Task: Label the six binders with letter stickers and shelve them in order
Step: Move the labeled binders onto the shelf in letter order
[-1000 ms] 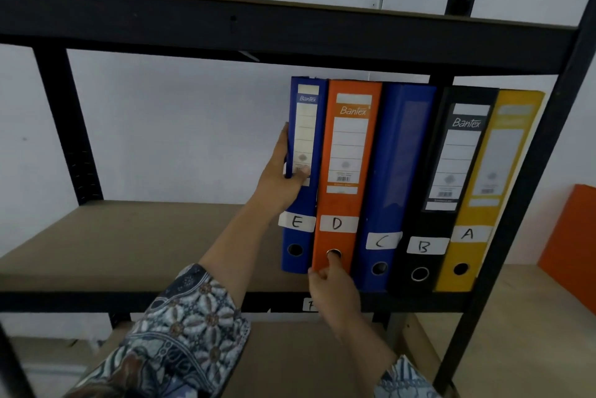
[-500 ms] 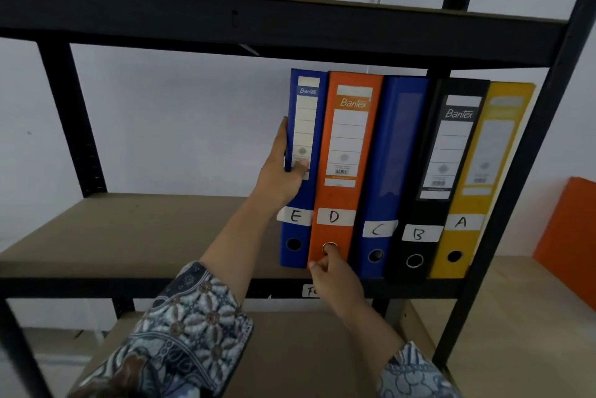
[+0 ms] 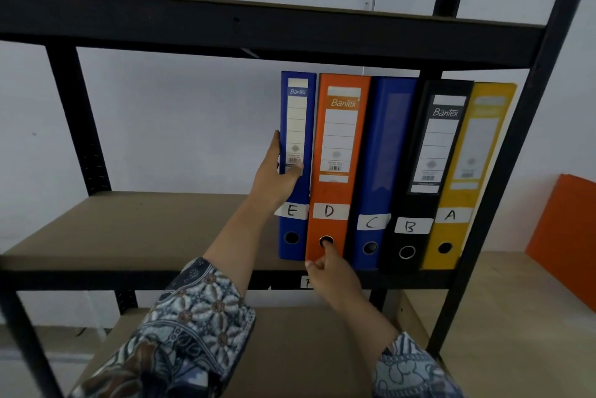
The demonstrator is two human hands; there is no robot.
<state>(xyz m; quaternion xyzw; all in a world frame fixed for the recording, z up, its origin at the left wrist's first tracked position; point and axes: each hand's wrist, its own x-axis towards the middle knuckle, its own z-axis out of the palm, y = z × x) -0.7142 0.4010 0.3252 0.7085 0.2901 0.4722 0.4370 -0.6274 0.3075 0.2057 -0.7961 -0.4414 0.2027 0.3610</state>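
Shelf (image 3: 145, 226) carries five lettered binders (image 3: 387, 156) at 2 o'clock | your left hand (image 3: 274, 178) grips blue binder E (image 3: 298, 120), the row's 9 o'clock end | your right hand (image 3: 335, 278) has its forefinger at orange binder D (image 3: 342, 133), on the finger hole (image 3: 326, 240); hold unclear.

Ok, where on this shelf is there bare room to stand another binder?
Left of the blue E binder, the shelf board is bare to the left upright. Rightward it's crowded: five binders packed toward the right post.

Brown shelf board (image 3: 135, 223) in black rack: 5 binders (image 3: 335, 172) upright, touching, right end.
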